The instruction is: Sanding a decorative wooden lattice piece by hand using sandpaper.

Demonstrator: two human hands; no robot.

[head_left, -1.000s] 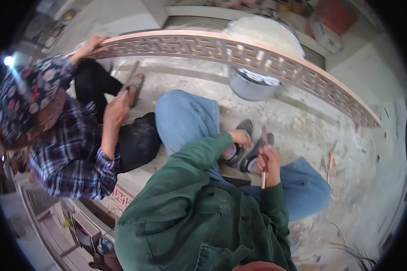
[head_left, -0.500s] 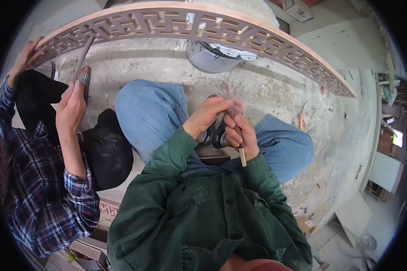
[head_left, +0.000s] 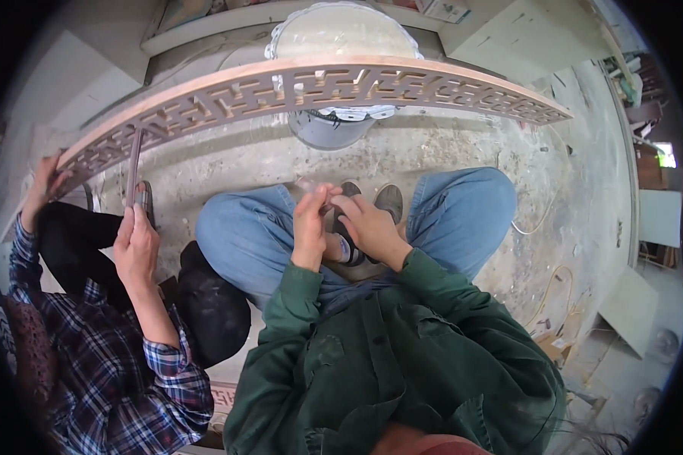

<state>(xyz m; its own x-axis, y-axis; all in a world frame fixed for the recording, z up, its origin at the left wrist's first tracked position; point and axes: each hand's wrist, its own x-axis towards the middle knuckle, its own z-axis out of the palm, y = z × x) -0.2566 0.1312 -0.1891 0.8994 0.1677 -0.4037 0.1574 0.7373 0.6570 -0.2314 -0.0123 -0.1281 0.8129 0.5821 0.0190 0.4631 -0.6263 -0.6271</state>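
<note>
Above my lap, between my knees, my left hand [head_left: 310, 231] and my right hand [head_left: 370, 227] come together with fingers closed. A thin flat stick [head_left: 305, 184] pokes out, pale and blurred, past the left fingertips; my fingers hide most of its length. The right fingers press close to the left ones around it. Beyond my hands, a long brown fretwork panel [head_left: 334, 89] with cut-out geometric openings stretches across the view. It rests over a pale-lidded grey bucket [head_left: 330, 130].
At left, a person in a plaid shirt [head_left: 121, 364] steadies the panel's end with one hand [head_left: 47, 178]. Their other hand [head_left: 138, 246] holds a narrow brown stick [head_left: 134, 167] against the openings. A yellowish cord [head_left: 558, 292] and loose boards [head_left: 628, 309] lie at right.
My hands have shifted left in the view, and the stick has turned so that my fingers cover more of it. The panel appears lower, and more of the bucket lid shows.
</note>
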